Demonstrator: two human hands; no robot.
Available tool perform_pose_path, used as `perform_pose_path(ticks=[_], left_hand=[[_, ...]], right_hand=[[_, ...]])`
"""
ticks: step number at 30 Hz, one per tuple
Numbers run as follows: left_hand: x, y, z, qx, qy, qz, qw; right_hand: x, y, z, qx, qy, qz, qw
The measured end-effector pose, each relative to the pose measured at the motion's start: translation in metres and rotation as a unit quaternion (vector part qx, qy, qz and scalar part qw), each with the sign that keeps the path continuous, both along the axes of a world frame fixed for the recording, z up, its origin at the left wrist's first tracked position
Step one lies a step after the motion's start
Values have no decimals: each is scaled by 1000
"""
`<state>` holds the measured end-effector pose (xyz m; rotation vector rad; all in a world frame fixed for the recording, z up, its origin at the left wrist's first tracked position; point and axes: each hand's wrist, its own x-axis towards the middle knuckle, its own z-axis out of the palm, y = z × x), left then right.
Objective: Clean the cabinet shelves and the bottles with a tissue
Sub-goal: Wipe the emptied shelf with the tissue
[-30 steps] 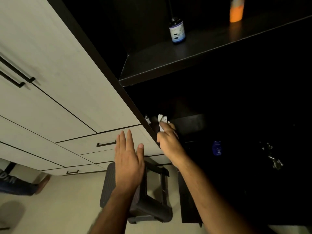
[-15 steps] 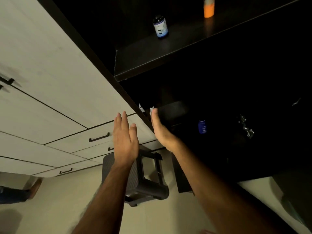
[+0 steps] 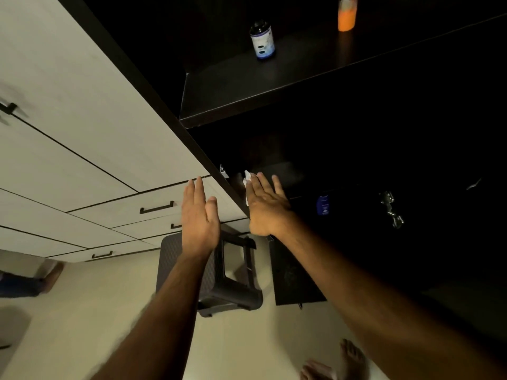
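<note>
Since half a second ago the right hand (image 3: 264,207) has turned from edge-on to flat, its back toward the camera, and a white tissue (image 3: 247,180) shows again at its fingertips. That hand lies with straight fingers (image 3: 260,185) pressing the tissue against the dark lower shelf (image 3: 285,174) just inside the cabinet's front edge; the tissue peeks out along the hand's left side. The left hand (image 3: 199,218) is held up flat with straight fingers close together, holding nothing, in front of the pale drawer fronts (image 3: 115,204) just left of the open cabinet. On the upper shelf (image 3: 247,86) stand a dark bottle with a blue-and-white label (image 3: 262,41) and, further right, an orange bottle (image 3: 347,13), well apart. Deeper in the dark lower part, right of the right hand, stands a small blue bottle (image 3: 322,204). Below the hands a dark plastic stool (image 3: 216,272) stands on the pale floor (image 3: 82,311).
</note>
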<state>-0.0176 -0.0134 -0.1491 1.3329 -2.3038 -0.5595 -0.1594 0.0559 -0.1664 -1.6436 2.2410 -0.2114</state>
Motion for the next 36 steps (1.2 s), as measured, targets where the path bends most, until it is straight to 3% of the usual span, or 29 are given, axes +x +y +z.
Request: perform_pose_path(ticks=[2, 4, 6, 8, 10, 11, 20, 25, 30, 36], left_hand=[[-1, 0, 5, -7, 5, 2, 1000], [1, 0, 10, -16, 10, -1, 1000], [3, -2, 14, -22, 13, -3, 1000], [5, -4, 16, -26, 10, -5, 1000], [7, -6, 19, -28, 3, -2, 1000], [9, -7, 20, -28, 0, -1, 1000], [8, -18, 42, -68, -52, -46, 995], [5, -21, 50, -130, -168, -60, 975], [4, -32, 63, -178, -273, -49, 944], [6, -33, 66, -174, -289, -31, 941]], right_hand=[[3, 0, 4, 0, -109, -5, 994], [5, 2, 7, -18, -270, -23, 962], [14, 6, 12, -54, -476, -55, 876], [26, 7, 17, -149, -629, -102, 756], [32, 3, 28, -214, -696, -140, 670], [33, 0, 32, -229, -710, -133, 652], [20, -9, 41, -194, -692, -144, 681], [14, -6, 66, -240, -715, -63, 653], [10, -6, 67, -179, -690, -114, 692], [3, -11, 108, -211, -688, -53, 692]])
